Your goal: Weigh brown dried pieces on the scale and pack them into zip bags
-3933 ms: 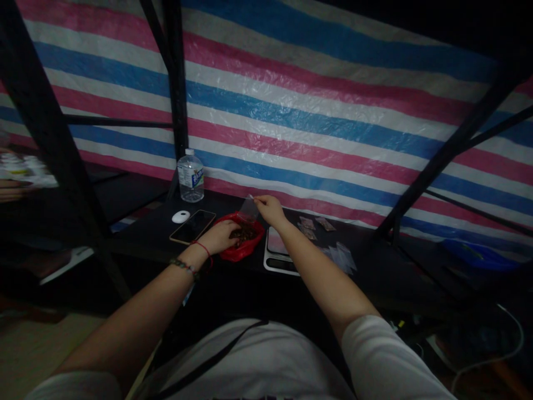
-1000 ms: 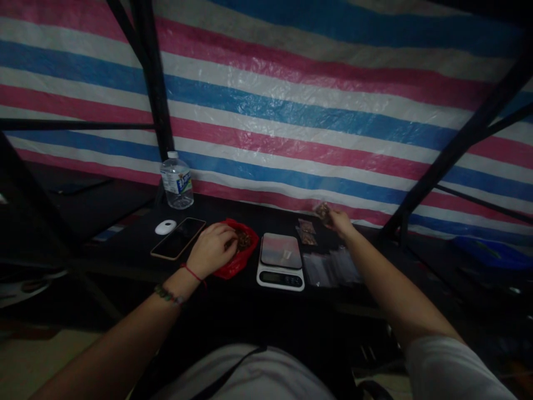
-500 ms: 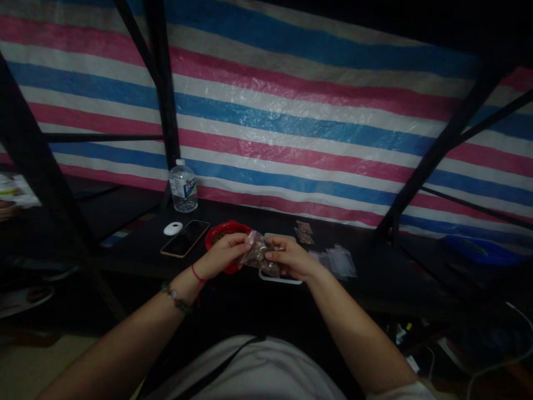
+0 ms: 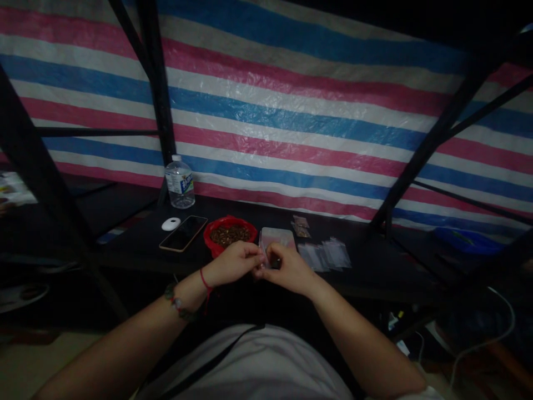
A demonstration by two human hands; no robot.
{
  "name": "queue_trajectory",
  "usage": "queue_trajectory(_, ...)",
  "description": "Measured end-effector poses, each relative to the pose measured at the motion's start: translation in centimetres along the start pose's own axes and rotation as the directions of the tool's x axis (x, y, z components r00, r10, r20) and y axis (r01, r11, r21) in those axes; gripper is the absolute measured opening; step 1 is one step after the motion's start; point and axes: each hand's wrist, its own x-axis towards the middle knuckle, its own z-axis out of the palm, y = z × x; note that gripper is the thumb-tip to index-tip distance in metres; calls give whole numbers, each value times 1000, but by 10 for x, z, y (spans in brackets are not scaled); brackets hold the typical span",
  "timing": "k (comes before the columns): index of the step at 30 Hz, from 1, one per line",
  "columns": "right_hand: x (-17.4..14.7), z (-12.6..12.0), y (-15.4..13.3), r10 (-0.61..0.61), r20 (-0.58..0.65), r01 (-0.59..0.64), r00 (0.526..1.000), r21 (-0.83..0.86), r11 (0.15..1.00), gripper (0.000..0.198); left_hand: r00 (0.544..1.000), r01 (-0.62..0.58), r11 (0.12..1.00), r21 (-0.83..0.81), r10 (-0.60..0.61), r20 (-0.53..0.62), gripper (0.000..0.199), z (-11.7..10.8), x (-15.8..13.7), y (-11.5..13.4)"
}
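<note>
Head view: a dark counter (image 4: 362,247). Over its front edge, the left hand (image 4: 237,261) and right hand (image 4: 291,269) meet, fingers of both pinching a small clear bag (image 4: 264,249); its contents are mostly hidden. Just behind the left hand, a red plastic bag (image 4: 209,243) gapes open, full of small brown pieces (image 4: 230,235). Beside it sits a scale (image 4: 277,235), partly covered by the right hand. Filled packets (image 4: 302,226) lie toward the back edge, flat clear bags (image 4: 325,254) nearer the front. A bottle (image 4: 180,186) stands near the back edge, left.
</note>
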Motion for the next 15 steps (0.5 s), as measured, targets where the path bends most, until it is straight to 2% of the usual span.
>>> queue_trajectory(3,-2,2,-6,-40,-65,28,997,-173,985,29,1000,14,1000,13,-13,-25,21,3,0,-3)
queue_trajectory(7,-4,0,-10,-38,-37,27,999,-250,968,19,999,-16,1000,9,17,-30,24,3,4,-12)
queue_trajectory(10,-5,0,-13,-30,-23,22,999,-293,956,23,995,-71,996,51,74,-64,24,4,7,-19)
queue_trajectory(12,-4,-1,-12,2,-9,-5,1000,-269,963,23,996,-65,996,58,68,-57,25,4,9,-21)
queue_trajectory(15,0,-5,-3,51,100,-41,994,-98,994,20,999,-20,999,25,20,-26,27,4,9,-22)
